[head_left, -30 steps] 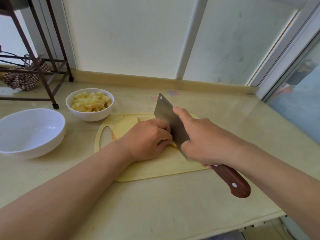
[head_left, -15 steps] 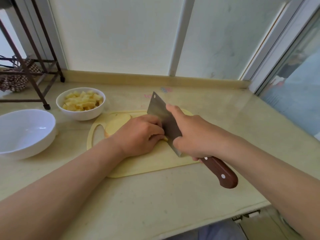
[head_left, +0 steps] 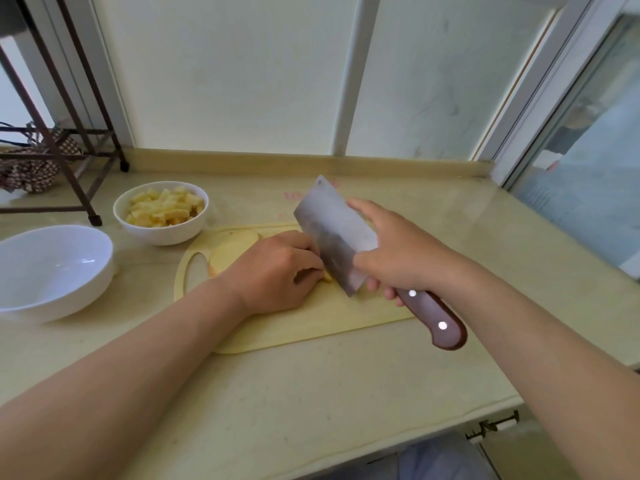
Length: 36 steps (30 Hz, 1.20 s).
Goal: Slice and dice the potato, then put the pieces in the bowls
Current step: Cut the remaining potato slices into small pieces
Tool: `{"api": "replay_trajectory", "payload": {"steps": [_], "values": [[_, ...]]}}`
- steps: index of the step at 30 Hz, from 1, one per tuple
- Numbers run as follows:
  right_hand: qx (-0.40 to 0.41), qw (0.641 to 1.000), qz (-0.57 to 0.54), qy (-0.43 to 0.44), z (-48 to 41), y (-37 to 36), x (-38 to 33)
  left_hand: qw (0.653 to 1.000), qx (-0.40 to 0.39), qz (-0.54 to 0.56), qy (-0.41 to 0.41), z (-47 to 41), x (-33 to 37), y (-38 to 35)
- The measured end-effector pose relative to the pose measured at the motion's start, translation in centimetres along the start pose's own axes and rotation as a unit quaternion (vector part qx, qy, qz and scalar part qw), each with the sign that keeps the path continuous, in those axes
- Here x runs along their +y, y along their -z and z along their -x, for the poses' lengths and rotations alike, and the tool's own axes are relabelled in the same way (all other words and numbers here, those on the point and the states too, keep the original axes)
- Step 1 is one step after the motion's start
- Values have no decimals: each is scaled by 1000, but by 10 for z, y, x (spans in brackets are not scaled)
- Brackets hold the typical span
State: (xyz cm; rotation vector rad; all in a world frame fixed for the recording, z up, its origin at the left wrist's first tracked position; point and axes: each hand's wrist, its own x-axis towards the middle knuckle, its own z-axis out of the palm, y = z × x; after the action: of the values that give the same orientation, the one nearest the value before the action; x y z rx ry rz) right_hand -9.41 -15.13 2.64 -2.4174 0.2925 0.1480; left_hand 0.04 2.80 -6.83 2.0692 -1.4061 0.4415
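On the pale yellow cutting board (head_left: 311, 327) my left hand (head_left: 277, 271) curls its fingers over a potato piece, mostly hidden, with a sliver showing at the fingertips (head_left: 327, 277). A potato slice (head_left: 230, 252) lies flat behind that hand. My right hand (head_left: 401, 254) grips a cleaver (head_left: 334, 237) with a brown wooden handle (head_left: 433, 318); its blade stands tilted against my left knuckles, edge down on the board. A small white bowl (head_left: 162, 233) holds diced potato (head_left: 164, 206). A larger white bowl (head_left: 52, 271) at the left is empty.
A dark metal rack (head_left: 69, 161) stands on the beige counter (head_left: 311, 410) at the back left, with patterned cloth (head_left: 31, 171) under it. A wall and window frame close the back; glass panes run along the right. The counter's front edge is near.
The cleaver's blade has lifted and tilted so its flat face shows more. My left hand stays on the potato piece. The view shifted slightly.
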Motion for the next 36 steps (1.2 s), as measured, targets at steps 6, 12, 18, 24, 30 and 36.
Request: {"api": "replay_trajectory", "payload": {"steps": [6, 12, 18, 24, 30, 36], "values": [[33, 989, -139, -31, -4, 26, 35, 1000, -10, 4, 8, -1, 0, 1], [26, 983, -174, -46, -7, 30, 63, 1000, -16, -2, 14, -3, 1, 2], [9, 983, -183, -34, -12, 26, 75, 993, -71, -53, 77, -6, 8, 5], [-18, 981, -191, -17, -17, 14, 72, 967, -178, -70, 171, -12, 14, 6], [-26, 978, -208, -12, -22, 13, 77, 941, -229, -58, 243, -21, 23, 8], [-45, 974, -223, 1, -24, 9, 82, 930, -239, -39, 276, -35, 36, -3]]}}
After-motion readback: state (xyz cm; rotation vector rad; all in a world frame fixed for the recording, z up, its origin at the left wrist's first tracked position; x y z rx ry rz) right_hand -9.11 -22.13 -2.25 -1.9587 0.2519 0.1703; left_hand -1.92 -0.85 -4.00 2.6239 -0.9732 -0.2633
